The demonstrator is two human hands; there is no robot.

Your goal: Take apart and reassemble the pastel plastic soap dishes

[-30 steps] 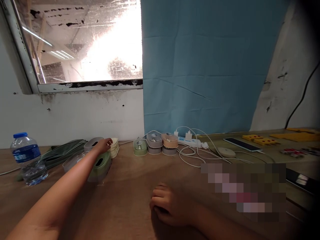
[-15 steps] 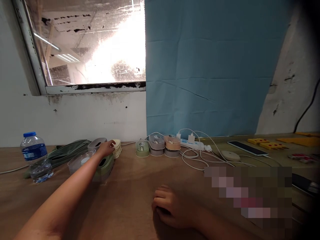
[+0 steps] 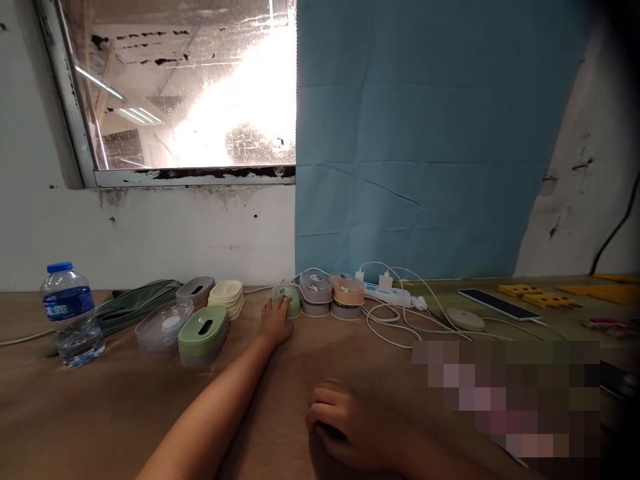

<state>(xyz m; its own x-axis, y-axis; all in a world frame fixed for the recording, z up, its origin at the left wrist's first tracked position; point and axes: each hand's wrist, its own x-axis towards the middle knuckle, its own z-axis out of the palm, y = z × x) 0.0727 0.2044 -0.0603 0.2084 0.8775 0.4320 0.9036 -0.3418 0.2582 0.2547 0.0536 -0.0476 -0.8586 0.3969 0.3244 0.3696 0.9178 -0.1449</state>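
Observation:
My left hand (image 3: 277, 323) reaches forward over the table, its fingers apart and touching the front of a small green lidded box (image 3: 293, 301). Whether the fingers grip the box or only rest on it is hard to see. Close beside that box stand a grey-purple lidded box (image 3: 316, 285) and a peach lidded box (image 3: 347, 290), each on top of another box. My right hand (image 3: 334, 420) rests on the table nearer to me, loosely curled with nothing visible in it.
Left of my arm are a green tissue-style box (image 3: 204, 330), a clear tub (image 3: 163, 330), a stack of cream lids (image 3: 227, 299), a grey lid (image 3: 196, 292) and a water bottle (image 3: 70, 313). A power strip (image 3: 385, 293) with loose cables and a phone (image 3: 499, 305) lie right.
My left hand has moved right, from the cream lids to the small green box. The cream lids and green tissue-style box are now uncovered. My right hand stays curled in place.

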